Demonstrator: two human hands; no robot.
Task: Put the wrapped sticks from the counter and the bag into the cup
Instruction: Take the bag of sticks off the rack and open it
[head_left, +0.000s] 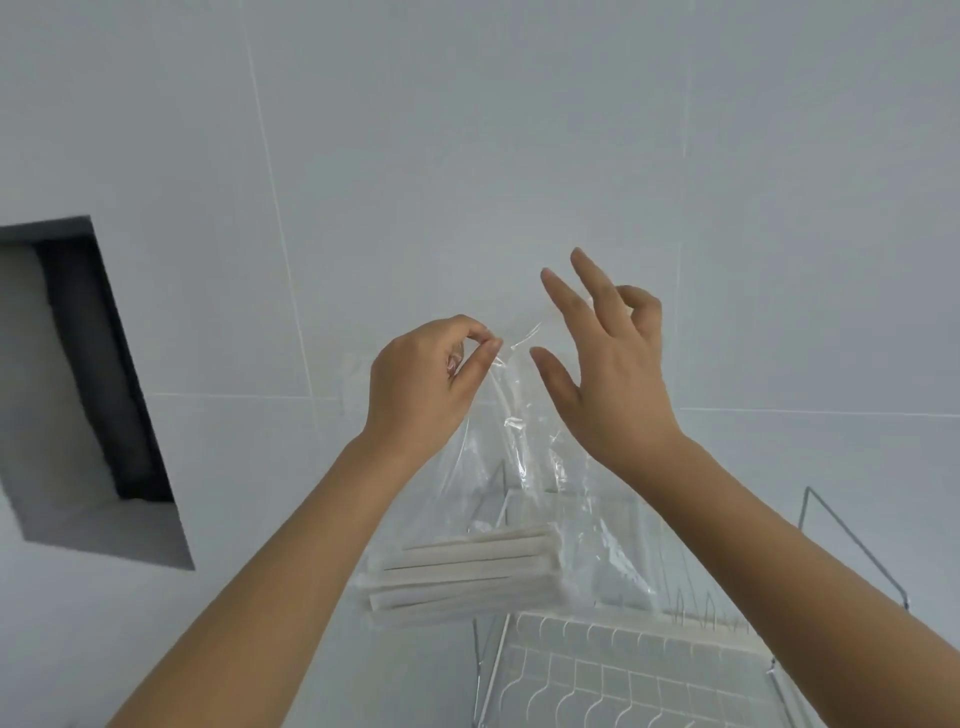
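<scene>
A clear plastic bag (524, 483) hangs in the air in front of the white tiled wall. My left hand (431, 384) pinches its top edge between thumb and fingers. Several paper-wrapped sticks (467, 571) lie crosswise in the bottom of the bag. My right hand (613, 364) is at the bag's mouth on the right, thumb and index finger curled together, the other fingers spread; whether it grips the plastic I cannot tell. No cup is in view.
A white wire dish rack (623, 670) with a perforated tray stands below the bag at the lower right. A dark rectangular recess (88, 374) opens in the wall at the left.
</scene>
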